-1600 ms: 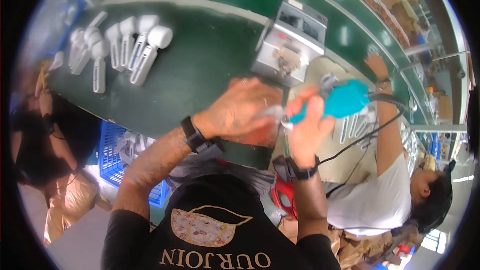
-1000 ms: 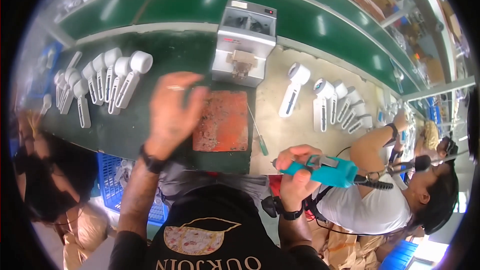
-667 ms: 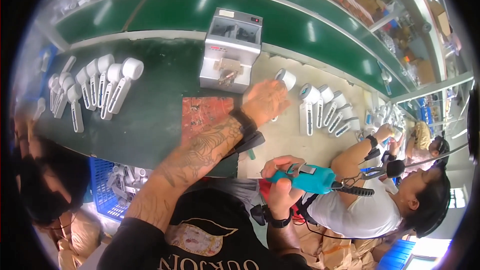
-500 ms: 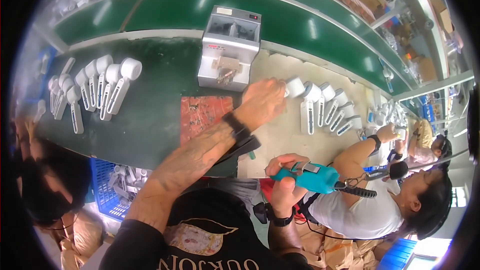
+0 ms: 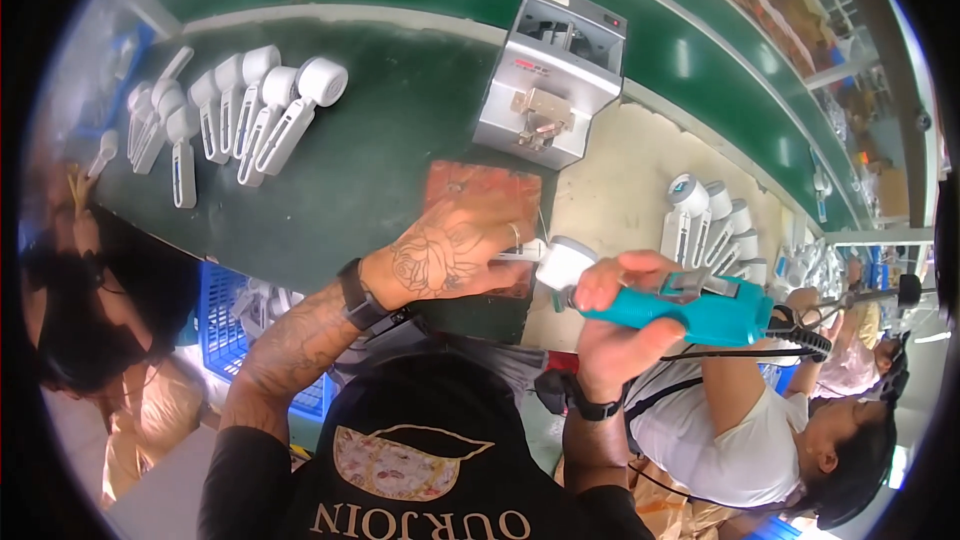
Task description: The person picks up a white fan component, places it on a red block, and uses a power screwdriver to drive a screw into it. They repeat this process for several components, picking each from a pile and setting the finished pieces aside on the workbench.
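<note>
My left hand [image 5: 450, 245] grips the handle of a white handheld device with a round drum-shaped head [image 5: 566, 262], above the worn red pad [image 5: 455, 178]. My right hand [image 5: 615, 330] is wrapped round a teal electric screwdriver [image 5: 700, 313]. The screwdriver points left, its front end against or just beside the device's round head; my fingers hide its tip. Beyond them stands a silver screw feeder [image 5: 555, 70]. To the right lies a fanned row of like white devices [image 5: 688, 200].
More white devices [image 5: 262, 115] lie on the green tabletop [image 5: 370, 130] at the left. Below it, a blue crate [image 5: 222, 325] holds white parts. A co-worker in a white shirt [image 5: 720, 430] works close on my right; another person [image 5: 100, 320] is at the left.
My left hand has drawn a white device from the right-hand row back toward me, over the red pad. The screwdriver has come up to its head. The view has shifted.
</note>
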A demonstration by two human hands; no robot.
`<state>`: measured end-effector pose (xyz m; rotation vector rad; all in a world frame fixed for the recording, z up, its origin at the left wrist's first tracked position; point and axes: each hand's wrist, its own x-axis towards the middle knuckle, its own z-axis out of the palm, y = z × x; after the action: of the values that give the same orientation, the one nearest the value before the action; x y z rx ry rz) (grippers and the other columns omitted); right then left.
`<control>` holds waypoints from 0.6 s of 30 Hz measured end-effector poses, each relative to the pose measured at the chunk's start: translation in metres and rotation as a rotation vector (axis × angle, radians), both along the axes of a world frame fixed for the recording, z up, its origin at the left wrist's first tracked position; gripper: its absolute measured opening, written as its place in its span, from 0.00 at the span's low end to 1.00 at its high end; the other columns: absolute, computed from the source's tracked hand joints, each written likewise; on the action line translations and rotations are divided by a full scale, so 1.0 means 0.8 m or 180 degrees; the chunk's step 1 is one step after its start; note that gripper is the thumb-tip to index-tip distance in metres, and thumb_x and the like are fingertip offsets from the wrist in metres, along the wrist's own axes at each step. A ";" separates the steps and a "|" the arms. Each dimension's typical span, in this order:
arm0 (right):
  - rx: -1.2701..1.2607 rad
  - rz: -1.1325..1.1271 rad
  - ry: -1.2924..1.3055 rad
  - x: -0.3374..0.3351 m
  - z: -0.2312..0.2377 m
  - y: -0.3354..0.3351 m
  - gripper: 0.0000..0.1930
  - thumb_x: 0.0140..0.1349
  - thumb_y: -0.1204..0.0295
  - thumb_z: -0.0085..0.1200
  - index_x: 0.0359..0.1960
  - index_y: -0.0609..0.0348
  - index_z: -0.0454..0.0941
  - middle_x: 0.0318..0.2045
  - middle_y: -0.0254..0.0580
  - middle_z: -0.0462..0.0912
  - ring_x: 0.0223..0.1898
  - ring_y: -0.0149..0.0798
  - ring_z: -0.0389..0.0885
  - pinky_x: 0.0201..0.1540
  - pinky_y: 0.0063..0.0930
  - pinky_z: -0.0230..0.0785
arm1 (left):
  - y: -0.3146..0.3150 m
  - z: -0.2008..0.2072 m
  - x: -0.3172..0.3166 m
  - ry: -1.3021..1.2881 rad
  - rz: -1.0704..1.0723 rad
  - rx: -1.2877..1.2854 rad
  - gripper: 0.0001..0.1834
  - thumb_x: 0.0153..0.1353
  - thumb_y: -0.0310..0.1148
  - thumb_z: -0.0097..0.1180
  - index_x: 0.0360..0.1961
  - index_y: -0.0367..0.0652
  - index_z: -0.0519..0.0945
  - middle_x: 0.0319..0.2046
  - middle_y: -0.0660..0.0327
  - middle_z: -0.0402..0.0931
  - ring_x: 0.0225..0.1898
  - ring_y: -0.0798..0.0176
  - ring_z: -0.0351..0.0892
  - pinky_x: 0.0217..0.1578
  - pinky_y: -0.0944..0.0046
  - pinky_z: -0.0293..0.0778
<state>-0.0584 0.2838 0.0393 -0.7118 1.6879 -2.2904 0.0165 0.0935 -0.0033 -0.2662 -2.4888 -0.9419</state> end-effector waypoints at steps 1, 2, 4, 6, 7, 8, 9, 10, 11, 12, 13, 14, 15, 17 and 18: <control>-0.0022 0.0078 0.0000 -0.001 0.003 -0.011 0.43 0.61 0.28 0.49 0.49 0.66 0.70 0.22 0.38 0.71 0.23 0.35 0.71 0.28 0.30 0.65 | 0.000 -0.001 0.002 0.0015 0.0017 0.0027 0.19 0.49 0.32 0.70 0.43 0.40 0.81 0.40 0.55 0.80 0.44 0.49 0.80 0.47 0.53 0.78; -0.0047 0.0151 -0.0001 -0.001 0.005 -0.022 0.43 0.61 0.29 0.50 0.49 0.66 0.70 0.22 0.38 0.71 0.23 0.35 0.71 0.27 0.30 0.65 | 0.000 -0.002 0.003 -0.0026 0.0044 0.0017 0.20 0.49 0.32 0.70 0.43 0.40 0.81 0.41 0.56 0.80 0.44 0.50 0.80 0.47 0.53 0.78; -0.0133 0.0169 0.0081 -0.005 0.001 -0.040 0.42 0.61 0.31 0.52 0.49 0.66 0.71 0.21 0.37 0.71 0.23 0.35 0.71 0.26 0.30 0.65 | 0.003 -0.004 0.006 -0.0050 0.0080 0.0026 0.20 0.48 0.32 0.70 0.44 0.41 0.81 0.42 0.56 0.80 0.45 0.50 0.80 0.46 0.53 0.77; -0.0294 0.0202 0.0158 -0.007 -0.004 -0.051 0.41 0.62 0.32 0.52 0.49 0.66 0.72 0.21 0.37 0.71 0.23 0.35 0.71 0.26 0.30 0.65 | 0.006 -0.008 0.008 0.0144 0.0265 0.0065 0.20 0.48 0.32 0.70 0.43 0.42 0.81 0.42 0.57 0.80 0.44 0.51 0.80 0.46 0.53 0.77; -0.0290 0.0066 0.0174 -0.006 -0.002 -0.058 0.41 0.62 0.31 0.52 0.48 0.65 0.73 0.20 0.37 0.70 0.22 0.35 0.70 0.25 0.31 0.63 | 0.005 -0.010 0.007 0.0151 0.0274 0.0080 0.20 0.48 0.32 0.70 0.43 0.42 0.81 0.42 0.57 0.80 0.44 0.51 0.80 0.46 0.53 0.77; -0.0273 0.0079 0.0175 -0.007 -0.002 -0.061 0.41 0.62 0.31 0.52 0.48 0.65 0.73 0.20 0.37 0.70 0.22 0.35 0.70 0.25 0.31 0.63 | 0.005 -0.011 0.007 0.0159 0.0277 0.0069 0.20 0.47 0.32 0.70 0.43 0.42 0.81 0.42 0.58 0.80 0.43 0.52 0.80 0.46 0.53 0.77; -0.0286 0.0026 0.0131 -0.009 -0.002 -0.063 0.41 0.61 0.30 0.51 0.48 0.65 0.73 0.20 0.36 0.70 0.22 0.35 0.70 0.25 0.30 0.62 | 0.005 -0.013 0.007 0.0164 0.0278 0.0058 0.20 0.47 0.33 0.69 0.43 0.43 0.81 0.41 0.58 0.79 0.43 0.52 0.80 0.45 0.53 0.77; -0.0301 -0.0031 0.0085 -0.009 -0.002 -0.064 0.42 0.61 0.30 0.51 0.48 0.64 0.73 0.19 0.36 0.69 0.21 0.35 0.69 0.25 0.30 0.61 | 0.005 -0.013 0.008 0.0162 0.0286 0.0073 0.20 0.47 0.33 0.69 0.43 0.43 0.81 0.41 0.58 0.79 0.43 0.52 0.80 0.45 0.53 0.77; -0.0291 -0.0022 0.0088 -0.010 -0.001 -0.066 0.42 0.61 0.30 0.51 0.48 0.64 0.73 0.19 0.36 0.69 0.21 0.35 0.69 0.25 0.30 0.61 | 0.005 -0.014 0.008 0.0120 0.0276 0.0080 0.20 0.47 0.33 0.69 0.42 0.43 0.81 0.41 0.58 0.79 0.42 0.52 0.80 0.45 0.53 0.77; -0.0220 -0.0047 0.0103 -0.009 0.000 -0.068 0.42 0.60 0.29 0.51 0.48 0.64 0.73 0.19 0.36 0.69 0.21 0.35 0.69 0.25 0.30 0.61 | 0.004 -0.014 0.008 0.0076 0.0262 0.0087 0.20 0.46 0.33 0.69 0.42 0.43 0.81 0.41 0.58 0.79 0.42 0.52 0.80 0.45 0.53 0.77; -0.0150 -0.0075 0.0116 -0.009 0.000 -0.069 0.42 0.60 0.29 0.51 0.48 0.64 0.73 0.19 0.36 0.69 0.21 0.34 0.68 0.25 0.30 0.60 | 0.004 -0.015 0.009 0.0074 0.0266 0.0096 0.20 0.46 0.33 0.69 0.42 0.43 0.81 0.41 0.58 0.79 0.42 0.52 0.80 0.45 0.53 0.77; -0.0145 -0.0072 0.0116 -0.010 -0.001 -0.070 0.42 0.60 0.29 0.51 0.48 0.64 0.73 0.19 0.36 0.69 0.21 0.34 0.68 0.25 0.30 0.60 | 0.004 -0.015 0.009 0.0031 0.0262 0.0094 0.20 0.47 0.34 0.69 0.42 0.43 0.81 0.41 0.58 0.79 0.42 0.53 0.80 0.45 0.53 0.77; -0.0171 -0.0037 0.0079 -0.012 -0.003 -0.069 0.42 0.60 0.29 0.51 0.48 0.64 0.73 0.19 0.36 0.69 0.21 0.34 0.68 0.25 0.30 0.60 | 0.003 -0.015 0.009 -0.0014 0.0256 0.0092 0.20 0.47 0.34 0.69 0.42 0.43 0.81 0.41 0.58 0.79 0.42 0.53 0.80 0.45 0.53 0.77; -0.0191 -0.0009 0.0038 -0.013 -0.005 -0.068 0.42 0.60 0.29 0.51 0.48 0.64 0.73 0.19 0.36 0.69 0.21 0.34 0.68 0.25 0.30 0.60 | 0.004 -0.012 0.009 0.0045 0.0271 0.0105 0.20 0.47 0.34 0.70 0.42 0.43 0.81 0.41 0.58 0.79 0.42 0.53 0.80 0.45 0.53 0.77; -0.0243 0.0024 -0.0003 -0.012 -0.005 -0.068 0.42 0.60 0.29 0.51 0.48 0.64 0.73 0.19 0.36 0.69 0.21 0.35 0.69 0.25 0.30 0.61 | 0.005 -0.011 0.009 0.0107 0.0287 0.0114 0.20 0.47 0.35 0.70 0.42 0.43 0.81 0.42 0.58 0.79 0.42 0.53 0.80 0.45 0.54 0.77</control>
<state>-0.0684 0.2291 0.0353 -0.7306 1.6023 -2.3606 0.0236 0.0971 -0.0122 -0.1556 -2.4295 -0.9364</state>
